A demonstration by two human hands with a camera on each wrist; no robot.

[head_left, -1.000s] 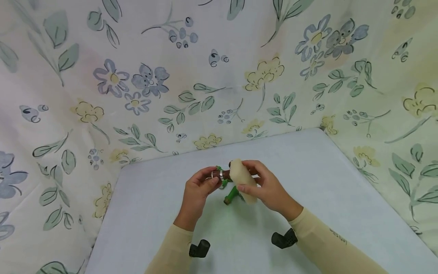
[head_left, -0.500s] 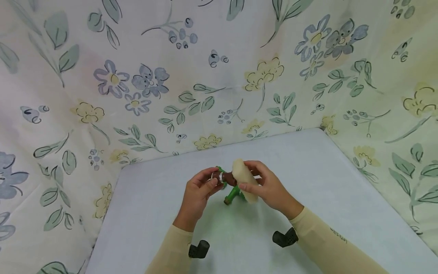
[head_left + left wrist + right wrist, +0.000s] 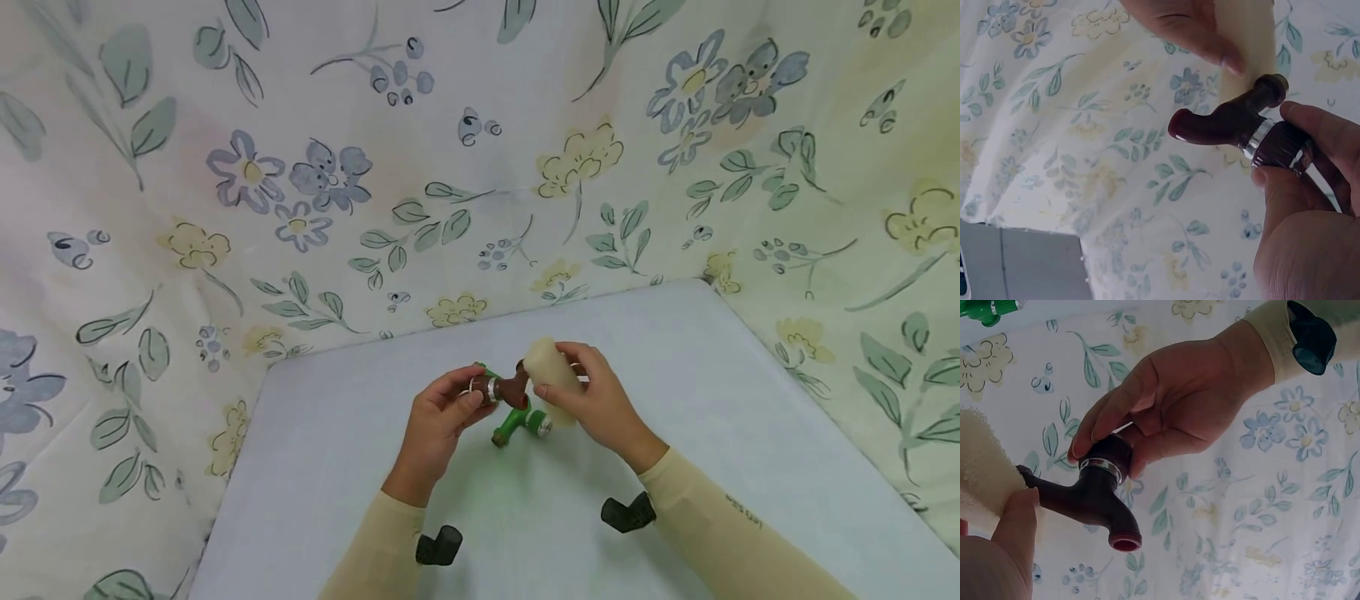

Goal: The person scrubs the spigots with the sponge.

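Observation:
My left hand (image 3: 433,429) pinches a dark brown water tap (image 3: 512,390) by its ribbed handle, beside a silver ring. In the right wrist view the tap (image 3: 1088,499) has its spout angled downward and its red-rimmed mouth showing. My right hand (image 3: 609,408) grips a cream sponge (image 3: 551,365) between thumb and fingers. The sponge (image 3: 982,462) has a rough, fuzzy surface and meets the threaded inlet end of the tap. Beneath both hands a green tap (image 3: 516,423) with a silver ring lies on the table.
The white-covered table (image 3: 337,467) spreads around the hands. A floral curtain (image 3: 420,167) stands behind it and along both sides. A black wrist device (image 3: 439,546) sits on the left sleeve, and another black device (image 3: 628,512) on the right.
The sponge has moved right, from over the brown tap's body to its inlet end. More of the brown tap and the green tap now shows. The left hand has barely moved.

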